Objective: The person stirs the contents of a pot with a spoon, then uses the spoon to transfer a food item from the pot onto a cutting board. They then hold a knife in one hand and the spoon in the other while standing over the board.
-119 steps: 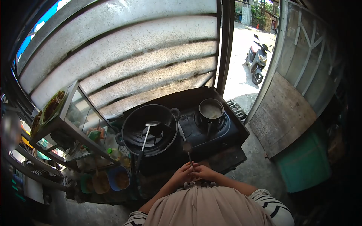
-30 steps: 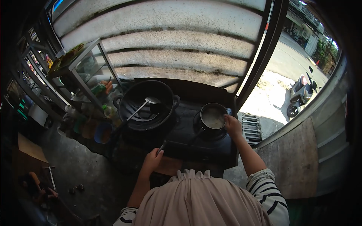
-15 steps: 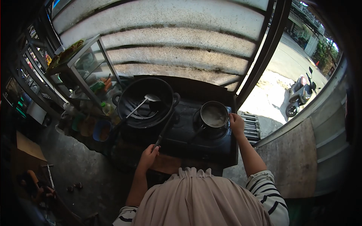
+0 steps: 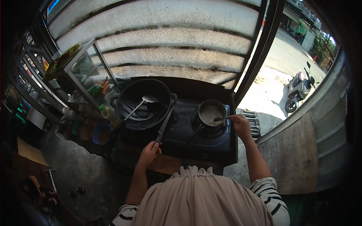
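Observation:
My left hand [image 4: 151, 151] is closed on the handle of a long knife [image 4: 162, 130], its blade pointing up beside the wok. Between the fingers of my right hand [image 4: 241, 124] is the handle of a small spoon [image 4: 218, 119], whose dark end is over or in the pale liquid of a small pot [image 4: 212, 113]. That pot sits on the right burner of the black stove [image 4: 181, 145]. On the left side of the stove stands a large dark wok [image 4: 130, 94] with a metal ladle [image 4: 149, 99] lying in it.
A glass display case [image 4: 81, 81] stands at the left, with a blue container [image 4: 101, 133] and a bottle [image 4: 105, 111] near it. Slatted panels rise behind the stove. A wooden board [image 4: 290, 158] leans at the right. Outside is a parked scooter [image 4: 299, 90].
The spoon in my right hand now shows over the pot. The knife in my left hand has turned, and its blade shows more brightly. The whole view has shifted slightly.

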Available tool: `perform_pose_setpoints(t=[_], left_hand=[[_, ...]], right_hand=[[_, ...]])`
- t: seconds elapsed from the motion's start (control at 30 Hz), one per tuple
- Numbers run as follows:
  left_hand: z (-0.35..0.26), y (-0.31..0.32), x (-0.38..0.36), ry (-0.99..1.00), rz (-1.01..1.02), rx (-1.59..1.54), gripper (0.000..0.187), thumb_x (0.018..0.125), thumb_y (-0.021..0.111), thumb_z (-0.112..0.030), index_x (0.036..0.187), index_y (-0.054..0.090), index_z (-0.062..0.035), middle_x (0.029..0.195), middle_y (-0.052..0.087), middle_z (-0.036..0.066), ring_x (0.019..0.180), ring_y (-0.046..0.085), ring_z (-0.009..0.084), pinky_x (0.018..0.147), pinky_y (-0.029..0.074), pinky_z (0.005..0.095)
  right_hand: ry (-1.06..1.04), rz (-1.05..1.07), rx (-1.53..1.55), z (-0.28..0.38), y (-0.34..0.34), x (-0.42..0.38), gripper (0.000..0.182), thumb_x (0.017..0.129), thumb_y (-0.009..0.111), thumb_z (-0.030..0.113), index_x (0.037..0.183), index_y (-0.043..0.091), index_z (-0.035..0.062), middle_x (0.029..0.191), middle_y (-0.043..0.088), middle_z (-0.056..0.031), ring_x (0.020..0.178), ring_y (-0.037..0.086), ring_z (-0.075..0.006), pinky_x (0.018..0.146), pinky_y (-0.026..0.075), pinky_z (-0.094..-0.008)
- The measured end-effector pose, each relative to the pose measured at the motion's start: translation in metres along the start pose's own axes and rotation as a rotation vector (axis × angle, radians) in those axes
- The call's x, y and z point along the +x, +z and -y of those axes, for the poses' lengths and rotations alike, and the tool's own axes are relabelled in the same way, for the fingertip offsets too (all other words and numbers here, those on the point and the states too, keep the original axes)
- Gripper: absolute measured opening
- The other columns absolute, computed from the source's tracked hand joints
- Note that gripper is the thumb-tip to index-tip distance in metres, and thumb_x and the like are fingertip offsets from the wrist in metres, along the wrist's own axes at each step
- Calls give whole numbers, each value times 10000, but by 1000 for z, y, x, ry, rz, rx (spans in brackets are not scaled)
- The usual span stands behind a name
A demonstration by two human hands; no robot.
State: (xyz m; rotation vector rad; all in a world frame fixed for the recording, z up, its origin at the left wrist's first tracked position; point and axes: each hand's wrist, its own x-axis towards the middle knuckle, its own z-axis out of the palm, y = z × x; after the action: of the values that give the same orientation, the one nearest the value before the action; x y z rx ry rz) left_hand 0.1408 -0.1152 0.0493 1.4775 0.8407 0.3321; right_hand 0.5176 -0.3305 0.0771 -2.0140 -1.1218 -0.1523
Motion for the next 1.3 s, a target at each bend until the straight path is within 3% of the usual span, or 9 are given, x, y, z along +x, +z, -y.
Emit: perform_pose_setpoints(t=[0.1,0.23,0.47,0.57,0.67,0.8,1.1,1.2,1.3], left_hand=[[1,3,2,40,17,22,280,961,441,-269,1036,576,-36,705,571,-17,581,450,31,533,366,187],[1,1,1,60,21,38,283,960,441,-274,1030,577,-36,704,577,-17,576,447,30,528,366,188],[0,-11,-10,-39,8,99,284,956,448,-287,997,596,-48,698,579,-16,577,449,25,515,361,187],[0,-8,-13,-65,-12,143,286,955,448,-287,959,608,-50,683,562,-19,581,453,29,524,363,190],[5,-5,-9,-14,-8,166,283,954,449,-277,939,611,-45,666,536,-24,590,462,43,539,371,207],[0,3,-4,-13,25,149,263,951,448,-255,971,598,-41,656,513,-30,559,441,45,516,365,208],[-11,10,-1,-30,99,157,247,944,439,-219,1062,573,-48,699,530,-30,557,443,40,512,377,191],[-7,8,-2,-37,107,150,254,944,437,-222,1083,563,-51,711,534,-30,563,450,43,518,384,195],[-4,5,-6,-56,106,165,259,944,433,-227,1089,561,-55,716,535,-31,569,455,45,524,387,198]], right_hand=[[-100,134,-114,-2,12,-4,113,833,589,117,902,678,101,852,631,-81,736,627,-296,632,492,-364],[-68,56,-160,4,10,2,110,838,591,120,904,676,95,848,635,-84,733,634,-281,623,490,-357],[-17,-225,18,1,-8,-1,123,860,590,102,932,677,51,778,619,-78,543,536,-147,509,423,-264],[209,-318,308,-20,-5,-15,178,910,554,148,944,669,16,742,569,-46,475,474,-63,451,372,-199],[529,-407,710,-39,-7,-26,214,921,546,192,981,655,18,745,565,-30,468,472,-58,446,359,-181],[708,-408,803,-54,-9,-40,241,919,541,246,1034,635,57,793,568,-15,483,479,-55,443,404,-176],[775,-441,1054,-48,12,-48,223,920,529,234,1022,614,55,754,547,-16,441,471,-61,415,381,-163],[722,-716,1070,-42,4,-39,223,938,491,268,979,571,64,742,540,-25,453,421,-61,427,354,-174],[762,-754,1098,-42,0,-34,230,945,465,287,982,556,79,735,539,-24,492,449,-70,449,374,-181]])
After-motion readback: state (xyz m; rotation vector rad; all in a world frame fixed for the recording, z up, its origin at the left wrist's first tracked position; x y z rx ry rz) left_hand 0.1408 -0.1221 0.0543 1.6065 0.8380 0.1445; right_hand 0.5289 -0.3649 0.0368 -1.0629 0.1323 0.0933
